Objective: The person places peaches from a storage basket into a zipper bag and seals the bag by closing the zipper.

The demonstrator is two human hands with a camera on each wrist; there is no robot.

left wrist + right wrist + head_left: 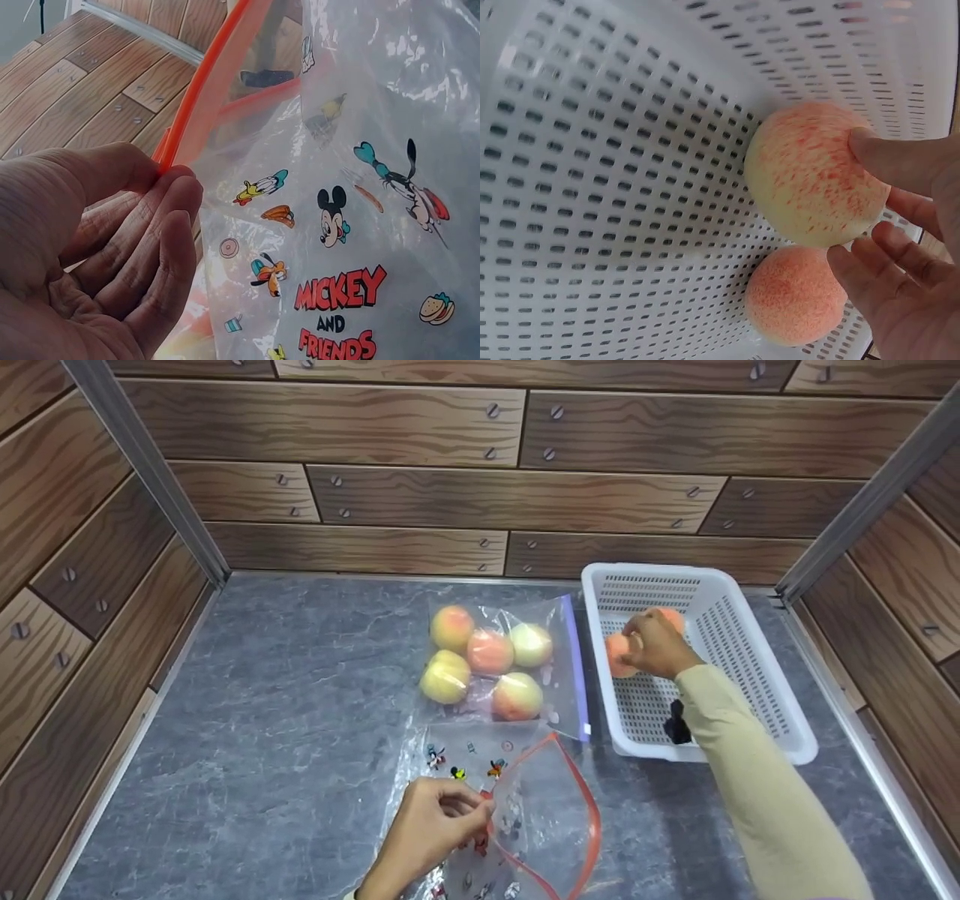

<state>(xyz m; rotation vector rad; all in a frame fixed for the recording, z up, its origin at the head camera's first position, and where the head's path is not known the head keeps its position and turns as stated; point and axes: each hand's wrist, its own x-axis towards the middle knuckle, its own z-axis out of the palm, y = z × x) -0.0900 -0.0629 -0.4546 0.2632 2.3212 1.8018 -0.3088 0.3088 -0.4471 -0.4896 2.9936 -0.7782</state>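
Left hand [439, 819] pinching orange zip rim of printed bag [525, 810] to keep its mouth open on worktop [262, 697]; right hand [656, 645] curled round peach [814, 174] inside white basket [750, 660], second peach [795, 294] touching beside.

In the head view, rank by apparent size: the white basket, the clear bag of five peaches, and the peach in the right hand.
1. White basket, largest.
2. Bag of five peaches, lying flat left of it, somewhat smaller.
3. Peach gripped by the right hand, far smallest and partly hidden.
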